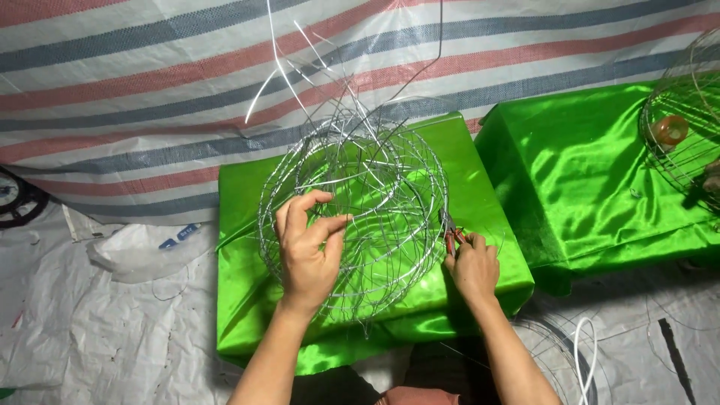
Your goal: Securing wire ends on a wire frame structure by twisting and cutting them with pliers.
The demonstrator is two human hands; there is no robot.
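Observation:
A round wire frame (375,191) made of several silver hoops and ribs rests on a block covered in shiny green cloth (247,300). Loose wire ends stick up from its top. My left hand (307,247) grips the wires on the frame's near left side, fingers pinched around a hoop. My right hand (472,266) is at the frame's right edge, closed on small red-handled pliers (452,238) whose jaws touch the wire.
A second green-covered block (577,172) stands to the right, with another wire frame (686,127) and an orange tape roll (669,129) on it. A striped tarp hangs behind. A white plastic bag (139,251) lies left. Wire coils (570,352) lie on the floor.

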